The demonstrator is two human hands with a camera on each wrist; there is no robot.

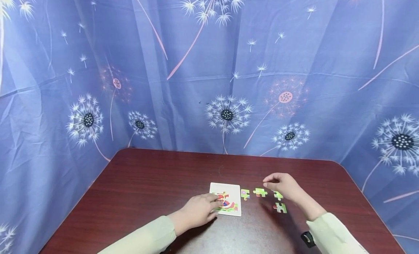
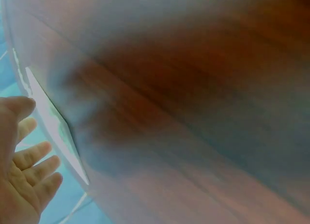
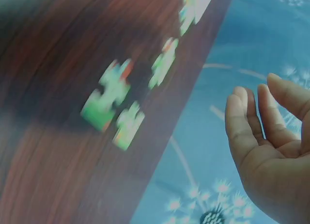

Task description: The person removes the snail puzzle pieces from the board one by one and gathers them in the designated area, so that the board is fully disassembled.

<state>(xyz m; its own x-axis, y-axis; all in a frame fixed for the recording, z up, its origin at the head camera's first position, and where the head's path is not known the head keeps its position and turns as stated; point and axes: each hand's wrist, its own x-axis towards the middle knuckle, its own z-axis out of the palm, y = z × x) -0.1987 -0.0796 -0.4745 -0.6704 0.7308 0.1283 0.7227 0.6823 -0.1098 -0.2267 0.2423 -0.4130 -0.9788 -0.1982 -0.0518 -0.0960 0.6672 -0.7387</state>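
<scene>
My left hand (image 1: 199,210) reaches over the left side of a white-framed puzzle board (image 1: 237,206), its relaxed fingers overlapping a partly filled picture in red, blue and green. Seen from the left wrist, that hand (image 2: 29,170) has loosely bent fingers beside the board's pale edge (image 2: 51,115). To the right, my right hand (image 1: 284,185) hovers above several loose jigsaw pieces with nothing in its fingers. One purple-and-green piece (image 1: 245,194) lies right beside the board, then a green piece (image 1: 260,192). Another piece (image 1: 278,196) is partly hidden by the hand, with a fourth piece (image 1: 280,208) nearer me.
All of this lies on a dark reddish-brown wooden table (image 1: 157,174). A blue curtain (image 1: 183,112) with dandelion prints hangs along the back and both sides. Close to my right sleeve is a small black object (image 1: 307,238), partly covered by the sleeve.
</scene>
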